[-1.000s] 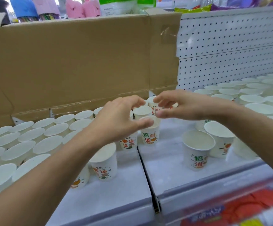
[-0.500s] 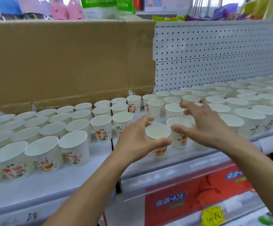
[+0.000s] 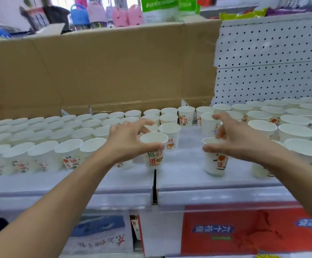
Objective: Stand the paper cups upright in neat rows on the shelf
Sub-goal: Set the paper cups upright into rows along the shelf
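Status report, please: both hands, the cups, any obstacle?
Left hand grips front cup, upright. Right hand grips second cup, upright. Behind them, rows stand close.

On the white shelf (image 3: 188, 176), the left hand (image 3: 127, 142) grips one upright paper cup (image 3: 154, 158) at its rim above the panel joint (image 3: 154, 192), the right hand (image 3: 234, 141) grips a second cup (image 3: 215, 162) further right, and rows of upright cups (image 3: 62, 127) stand on both sides before a cardboard sheet (image 3: 105, 71) and pegboard (image 3: 272, 62).

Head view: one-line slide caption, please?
Left-hand grip holds left cup, right-hand grip holds right cup, both upright at the shelf front between rows of cups.
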Tool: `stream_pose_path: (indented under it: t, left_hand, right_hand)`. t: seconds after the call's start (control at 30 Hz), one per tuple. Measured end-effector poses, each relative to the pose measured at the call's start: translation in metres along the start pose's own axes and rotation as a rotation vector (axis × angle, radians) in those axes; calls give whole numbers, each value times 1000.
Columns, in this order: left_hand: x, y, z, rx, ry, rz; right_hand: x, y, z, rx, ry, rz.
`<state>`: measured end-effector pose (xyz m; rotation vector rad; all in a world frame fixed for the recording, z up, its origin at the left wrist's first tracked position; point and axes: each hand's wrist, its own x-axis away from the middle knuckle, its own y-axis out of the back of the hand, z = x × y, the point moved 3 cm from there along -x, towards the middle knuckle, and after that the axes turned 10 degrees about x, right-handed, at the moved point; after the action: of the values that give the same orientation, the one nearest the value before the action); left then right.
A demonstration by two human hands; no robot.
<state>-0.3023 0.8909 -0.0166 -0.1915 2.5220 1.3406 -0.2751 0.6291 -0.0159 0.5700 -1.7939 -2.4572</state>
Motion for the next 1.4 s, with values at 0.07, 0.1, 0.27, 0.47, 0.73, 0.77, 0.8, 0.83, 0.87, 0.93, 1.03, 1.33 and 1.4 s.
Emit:
stream_pose_path:
  t: [0.07,0.1,0.27,0.47,0.73,0.77,0.8,0.83,0.87,0.93,1.03,1.33,1.4]
  left_hand:
    - [-3,2,6,-66,-8,39]
    - [-4,2,9,-88,-14,55]
    - [-8,-3,15,-162,-54,97]
    - [-14,-4,21,-176,-91,114]
    - [-8,1,26,-98,-106,98]
    - [-8,2,25,-99,-110,93]
    - [-9,2,25,-106,-115,89]
    - [-9,1,24,-115,-119,85]
    - [-10,1,24,-123,-124,78]
    - [-11,1,23,-134,-133,69]
    - [-11,2,24,-139,-143,80]
    - [-8,12,30,-136,-100,67]
    - [-8,13,30,-114,-95,56]
  right_hand:
    - [-7,-7,19,-19,49,6]
    - [-10,-12,25,-2,68,15]
    - [-13,-16,25,84,99,64]
    - [-4,-21,39,67,230,-100]
    - [-6,-52,57,-26,346,-125]
    - [-6,-49,57,-55,336,-140]
    - [-8,-46,56,-75,310,-143]
    - [-9,-44,56,-91,268,-125]
    - [-12,-43,56,-109,216,-96]
    - [-18,-43,57,-143,134,-45]
    - [-24,-51,60,-184,86,0]
    - [-20,-60,60,-333,86,57]
    - [-20,-59,61,-350,83,78]
